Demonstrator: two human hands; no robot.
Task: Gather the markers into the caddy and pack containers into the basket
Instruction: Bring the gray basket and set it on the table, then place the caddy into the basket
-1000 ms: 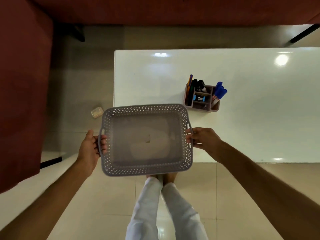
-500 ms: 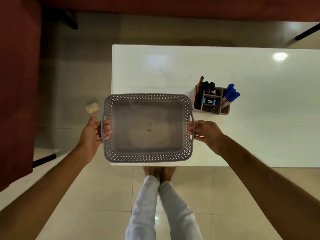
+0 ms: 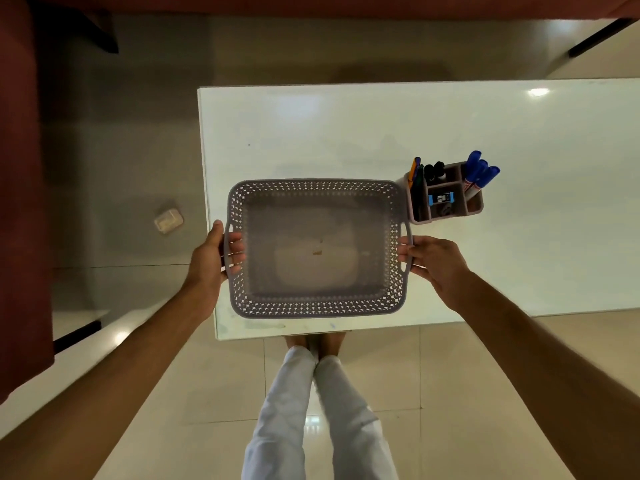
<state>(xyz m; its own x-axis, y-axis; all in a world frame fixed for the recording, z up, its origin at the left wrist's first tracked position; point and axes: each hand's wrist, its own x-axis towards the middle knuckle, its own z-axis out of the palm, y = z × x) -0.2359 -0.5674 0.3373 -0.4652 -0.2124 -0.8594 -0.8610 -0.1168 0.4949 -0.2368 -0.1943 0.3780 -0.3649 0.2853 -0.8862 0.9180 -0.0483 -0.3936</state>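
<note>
Step in hand, by the look of it: setting the basket (image 3: 317, 249) down on the white table (image 3: 346, 133); both side handles gripped, left hand (image 3: 207, 261) with fingers curled together through the handle slot and thumb outside along the rim, right hand (image 3: 434, 265) with fingers closed together around the opposite handle, fingertips (image 3: 403, 251) showing at the basket's inner edge. Basket level and empty, over the table's near left corner; cannot tell whether resting on the top or just above it.

To do it well: lower flat, both ends together; release only once the base sits fully on the top; slide, if needed, away from the near edge.

Caddy (image 3: 445, 197) just beyond the basket's far right corner, very close or touching, already holding blue markers (image 3: 479, 169) and black ones; no loose markers and no containers in sight on the table, so the packing not yet begun, in this judgement.

Edges and room: basket's left handle overhanging the table's left edge, near rim close to the near edge; tipping risk there. Wide bare surface beyond the basket and right of the caddy; any shift right blocked by the caddy, so far and slightly inward the safer way. Small pale object (image 3: 168, 220) on the floor left of the basket, well clear.
</note>
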